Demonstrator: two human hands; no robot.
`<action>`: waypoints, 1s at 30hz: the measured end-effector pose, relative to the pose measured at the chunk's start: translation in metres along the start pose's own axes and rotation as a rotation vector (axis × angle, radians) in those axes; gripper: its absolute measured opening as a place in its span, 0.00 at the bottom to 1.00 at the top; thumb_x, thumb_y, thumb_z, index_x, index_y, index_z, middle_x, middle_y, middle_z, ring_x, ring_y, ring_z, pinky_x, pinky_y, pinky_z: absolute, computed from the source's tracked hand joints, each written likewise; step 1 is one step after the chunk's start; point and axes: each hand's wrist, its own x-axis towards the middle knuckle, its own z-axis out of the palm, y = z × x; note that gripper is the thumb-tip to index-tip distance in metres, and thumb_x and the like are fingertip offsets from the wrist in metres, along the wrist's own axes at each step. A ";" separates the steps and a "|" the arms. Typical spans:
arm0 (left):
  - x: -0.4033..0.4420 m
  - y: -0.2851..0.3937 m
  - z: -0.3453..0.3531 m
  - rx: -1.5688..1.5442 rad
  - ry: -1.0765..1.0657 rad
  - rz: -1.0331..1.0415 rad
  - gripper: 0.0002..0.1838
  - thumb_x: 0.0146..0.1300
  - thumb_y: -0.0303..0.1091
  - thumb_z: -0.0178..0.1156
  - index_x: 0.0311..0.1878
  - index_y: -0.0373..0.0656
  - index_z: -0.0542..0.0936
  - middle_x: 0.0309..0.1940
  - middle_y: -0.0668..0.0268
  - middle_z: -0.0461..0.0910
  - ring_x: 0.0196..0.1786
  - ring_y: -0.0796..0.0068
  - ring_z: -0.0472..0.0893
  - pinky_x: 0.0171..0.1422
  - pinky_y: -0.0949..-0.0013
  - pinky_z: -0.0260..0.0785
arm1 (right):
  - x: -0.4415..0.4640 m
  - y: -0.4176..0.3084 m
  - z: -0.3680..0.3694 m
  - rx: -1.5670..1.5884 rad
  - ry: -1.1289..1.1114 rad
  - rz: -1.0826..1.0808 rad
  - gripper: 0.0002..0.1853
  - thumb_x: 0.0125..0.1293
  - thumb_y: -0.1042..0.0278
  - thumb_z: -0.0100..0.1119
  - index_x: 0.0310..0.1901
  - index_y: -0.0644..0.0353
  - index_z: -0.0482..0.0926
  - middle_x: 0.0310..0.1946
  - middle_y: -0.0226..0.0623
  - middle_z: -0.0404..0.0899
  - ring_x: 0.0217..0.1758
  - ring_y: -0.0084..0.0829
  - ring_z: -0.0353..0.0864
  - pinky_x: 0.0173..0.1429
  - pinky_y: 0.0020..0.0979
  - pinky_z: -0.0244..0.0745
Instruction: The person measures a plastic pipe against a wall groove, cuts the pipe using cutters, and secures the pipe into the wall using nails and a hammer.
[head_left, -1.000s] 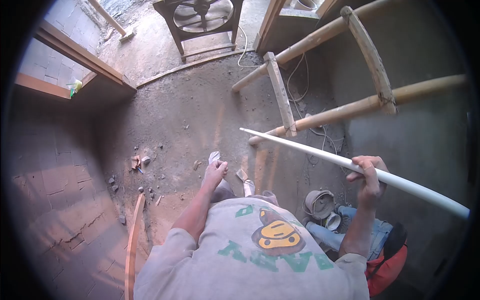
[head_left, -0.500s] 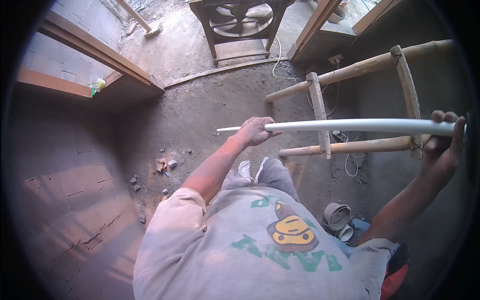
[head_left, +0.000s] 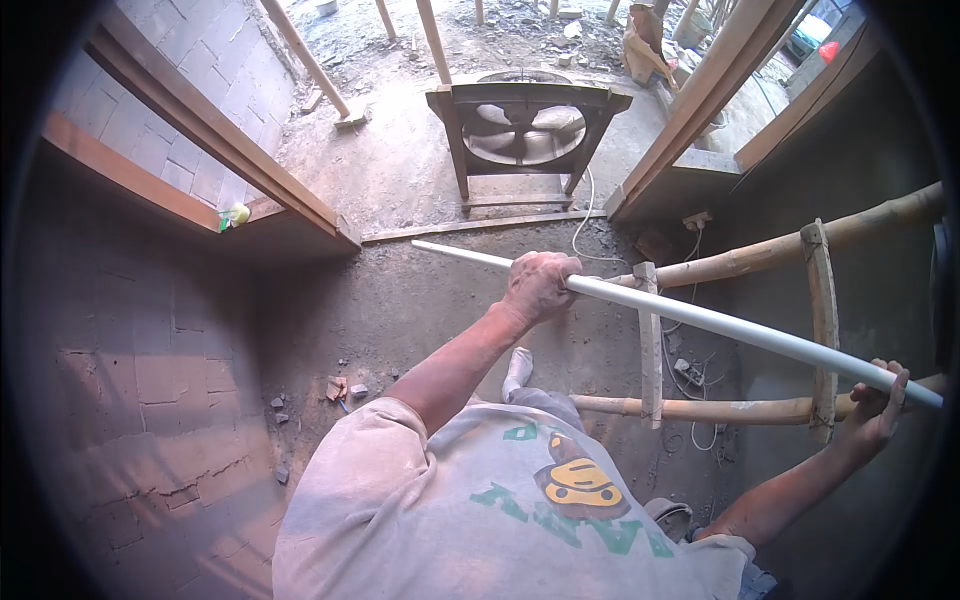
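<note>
A long white pipe (head_left: 700,321) slants across the view in front of my body, its thin far end up and to the left, its near end low at the right. My left hand (head_left: 541,285) is closed in a fist around it, partway along. Toward the right end, my right hand (head_left: 880,402) grips the pipe from below with its fingers curled up. Behind the pipe a bamboo ladder (head_left: 700,410) with wooden rungs leans at the right; the pipe passes in front of its rungs.
A large framed fan (head_left: 530,135) stands beyond the doorway sill (head_left: 480,226). Wooden door posts (head_left: 230,140) rise on both sides. A brick wall (head_left: 150,400) flanks my left. Rubble (head_left: 358,391) lies on the floor, with a cable (head_left: 590,215) and a bucket (head_left: 668,518) at the right.
The pipe has swung from nearly level to slanting, its left end moving up and away, its right end lower. Both hands keep hold. My body has stepped and the view has tilted up.
</note>
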 end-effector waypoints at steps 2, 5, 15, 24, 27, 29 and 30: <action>0.015 -0.001 -0.003 0.019 0.014 0.024 0.17 0.57 0.47 0.66 0.21 0.48 0.76 0.20 0.65 0.77 0.29 0.62 0.81 0.34 0.59 0.68 | 0.004 0.013 -0.002 -0.026 0.053 0.053 0.21 0.70 0.53 0.57 0.48 0.67 0.77 0.35 0.41 0.81 0.27 0.20 0.74 0.30 0.19 0.66; 0.029 -0.002 -0.004 0.031 0.001 0.036 0.13 0.54 0.41 0.66 0.21 0.49 0.75 0.20 0.66 0.77 0.30 0.65 0.81 0.35 0.61 0.66 | 0.025 0.041 -0.003 -0.016 0.119 0.163 0.21 0.70 0.53 0.58 0.49 0.67 0.77 0.35 0.40 0.82 0.27 0.20 0.74 0.32 0.20 0.67; 0.082 -0.066 0.000 -0.018 -0.225 0.185 0.07 0.51 0.36 0.64 0.24 0.48 0.77 0.22 0.65 0.78 0.30 0.59 0.81 0.34 0.57 0.70 | 0.008 0.049 0.047 -0.679 0.503 -0.171 0.31 0.69 0.55 0.59 0.63 0.72 0.68 0.58 0.51 0.74 0.61 0.38 0.76 0.55 0.31 0.78; 0.141 -0.176 -0.095 0.062 -0.410 0.259 0.05 0.47 0.33 0.64 0.25 0.48 0.77 0.22 0.65 0.78 0.30 0.60 0.82 0.31 0.57 0.71 | -0.133 0.050 0.252 -1.231 -0.534 -0.214 0.34 0.59 0.45 0.64 0.62 0.59 0.71 0.60 0.42 0.72 0.70 0.45 0.64 0.77 0.57 0.43; 0.152 -0.230 -0.146 0.100 -0.419 0.298 0.08 0.47 0.37 0.67 0.25 0.48 0.78 0.22 0.66 0.79 0.31 0.60 0.82 0.34 0.56 0.71 | -0.172 0.081 0.312 -1.222 -0.616 -0.298 0.28 0.49 0.54 0.72 0.50 0.58 0.75 0.45 0.41 0.76 0.56 0.43 0.74 0.71 0.53 0.50; 0.162 -0.265 -0.173 0.139 -0.354 0.347 0.05 0.46 0.34 0.68 0.24 0.52 0.79 0.22 0.70 0.79 0.31 0.65 0.81 0.40 0.60 0.68 | -0.186 0.093 0.348 -1.148 -0.663 -0.171 0.20 0.50 0.56 0.69 0.41 0.57 0.76 0.37 0.40 0.77 0.47 0.43 0.76 0.60 0.48 0.60; 0.168 -0.277 -0.182 0.148 -0.298 0.353 0.05 0.46 0.33 0.68 0.24 0.54 0.80 0.21 0.71 0.79 0.31 0.67 0.81 0.43 0.62 0.66 | -0.202 0.099 0.361 -1.127 -0.663 -0.099 0.16 0.50 0.58 0.68 0.36 0.57 0.77 0.34 0.40 0.77 0.43 0.44 0.77 0.54 0.46 0.65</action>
